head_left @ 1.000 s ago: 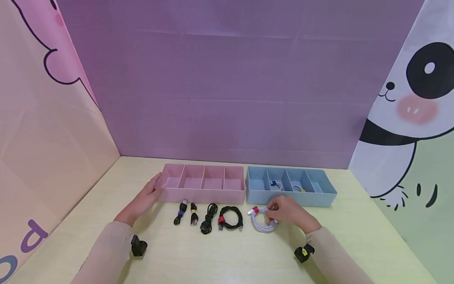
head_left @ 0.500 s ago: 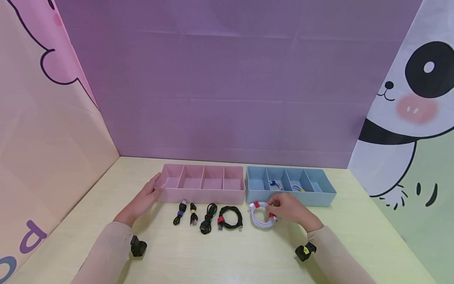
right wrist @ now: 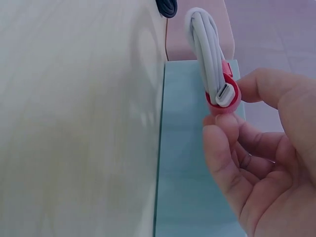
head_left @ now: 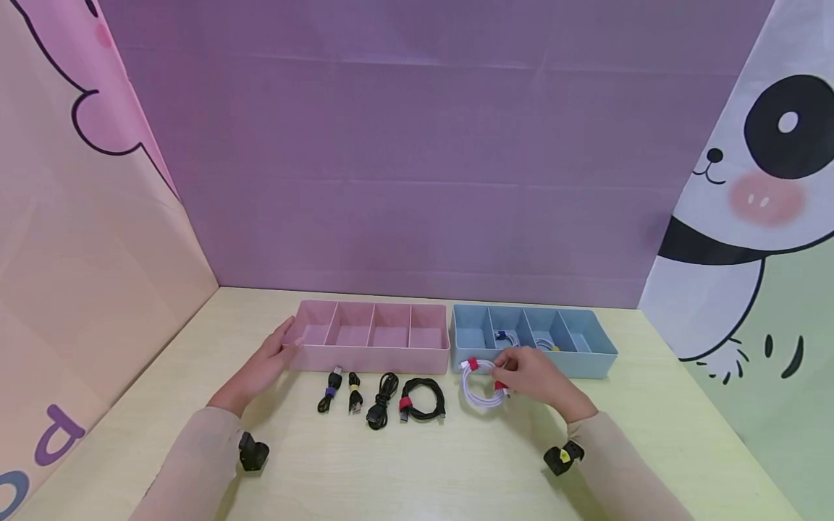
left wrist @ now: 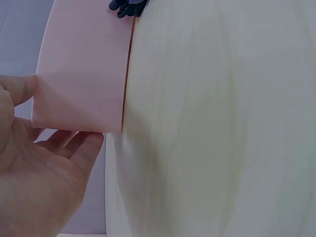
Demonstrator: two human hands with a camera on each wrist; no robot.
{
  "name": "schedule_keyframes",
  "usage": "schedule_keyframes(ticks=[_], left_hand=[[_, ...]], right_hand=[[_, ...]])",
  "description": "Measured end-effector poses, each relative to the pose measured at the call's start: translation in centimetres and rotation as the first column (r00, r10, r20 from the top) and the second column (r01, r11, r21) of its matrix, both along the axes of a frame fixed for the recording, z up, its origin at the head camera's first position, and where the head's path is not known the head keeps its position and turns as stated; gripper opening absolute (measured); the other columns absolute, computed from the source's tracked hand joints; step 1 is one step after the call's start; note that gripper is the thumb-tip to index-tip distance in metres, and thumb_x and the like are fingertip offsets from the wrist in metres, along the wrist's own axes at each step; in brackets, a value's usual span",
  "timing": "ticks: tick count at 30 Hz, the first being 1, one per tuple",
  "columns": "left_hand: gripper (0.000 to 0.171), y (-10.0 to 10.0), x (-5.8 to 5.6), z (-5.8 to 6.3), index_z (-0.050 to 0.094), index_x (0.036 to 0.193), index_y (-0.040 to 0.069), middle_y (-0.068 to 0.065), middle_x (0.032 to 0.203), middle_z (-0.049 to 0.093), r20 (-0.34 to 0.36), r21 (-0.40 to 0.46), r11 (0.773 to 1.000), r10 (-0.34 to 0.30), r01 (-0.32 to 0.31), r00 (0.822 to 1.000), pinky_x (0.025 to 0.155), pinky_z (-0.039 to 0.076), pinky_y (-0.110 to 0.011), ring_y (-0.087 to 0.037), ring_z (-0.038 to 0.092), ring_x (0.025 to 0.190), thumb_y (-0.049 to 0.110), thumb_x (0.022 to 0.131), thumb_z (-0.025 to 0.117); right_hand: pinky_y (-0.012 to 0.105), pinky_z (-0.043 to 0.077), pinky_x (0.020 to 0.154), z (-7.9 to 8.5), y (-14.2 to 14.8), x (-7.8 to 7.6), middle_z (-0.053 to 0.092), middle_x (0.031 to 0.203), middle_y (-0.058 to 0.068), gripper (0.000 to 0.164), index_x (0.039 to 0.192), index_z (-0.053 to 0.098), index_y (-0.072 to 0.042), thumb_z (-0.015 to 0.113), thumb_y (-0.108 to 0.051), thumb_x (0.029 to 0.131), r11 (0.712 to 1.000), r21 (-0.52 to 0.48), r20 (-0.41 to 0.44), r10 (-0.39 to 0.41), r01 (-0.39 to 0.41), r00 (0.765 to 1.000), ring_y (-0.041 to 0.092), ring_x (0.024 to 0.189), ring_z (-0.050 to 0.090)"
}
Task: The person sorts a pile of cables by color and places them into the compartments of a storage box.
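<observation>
A coiled white cable (head_left: 481, 396) with red ties hangs from my right hand (head_left: 531, 378), lifted off the table in front of the blue divided box (head_left: 541, 365). In the right wrist view, thumb and fingertips pinch it by a red tie (right wrist: 223, 106), beside its white plug (right wrist: 225, 95). My left hand (head_left: 263, 365) rests against the left end of the pink divided box (head_left: 371, 359). Its thumb touches the near rim and its fairly straight fingers lie along the end wall, as the left wrist view shows.
Along the front of the pink box lie black cables: one with a purple tie (head_left: 331, 391), one with a yellow tie (head_left: 355, 394), a bundled one (head_left: 383, 401) and a ring with a red tie (head_left: 423, 399). Two blue-box compartments hold pale cables (head_left: 547, 345). A purple backdrop (head_left: 417, 181) stands behind.
My right hand has raised the white cable off the table, up and slightly away toward the blue box. The left hand stays on the pink box.
</observation>
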State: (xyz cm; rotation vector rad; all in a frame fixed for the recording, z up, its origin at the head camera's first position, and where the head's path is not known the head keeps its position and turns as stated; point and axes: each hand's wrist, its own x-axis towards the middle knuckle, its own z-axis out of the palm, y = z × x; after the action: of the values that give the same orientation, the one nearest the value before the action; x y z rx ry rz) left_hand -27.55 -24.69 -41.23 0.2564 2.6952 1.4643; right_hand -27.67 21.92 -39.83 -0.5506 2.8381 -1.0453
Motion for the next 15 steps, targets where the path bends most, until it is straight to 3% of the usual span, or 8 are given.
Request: schedule_keyframes(ticks=[15], left_hand=[[0.078,0.2,0.2,0.1,-0.004,0.159,0.002,-0.03,0.163,-0.005,0.002,0.006,1.0,-0.002,0.002,1.0,0.113,0.005,-0.071,-0.052,-0.002,0.147,0.043,0.109,0.038]], right_hand=[[0.032,0.053,0.057,1.5,0.3,0.0,0.064,0.074,-0.001,0.013,0.095,0.069,-0.007,0.07,-0.02,0.095,0.998,-0.051,0.005,-0.042,0.043,0.999,0.016,0.06,0.059]])
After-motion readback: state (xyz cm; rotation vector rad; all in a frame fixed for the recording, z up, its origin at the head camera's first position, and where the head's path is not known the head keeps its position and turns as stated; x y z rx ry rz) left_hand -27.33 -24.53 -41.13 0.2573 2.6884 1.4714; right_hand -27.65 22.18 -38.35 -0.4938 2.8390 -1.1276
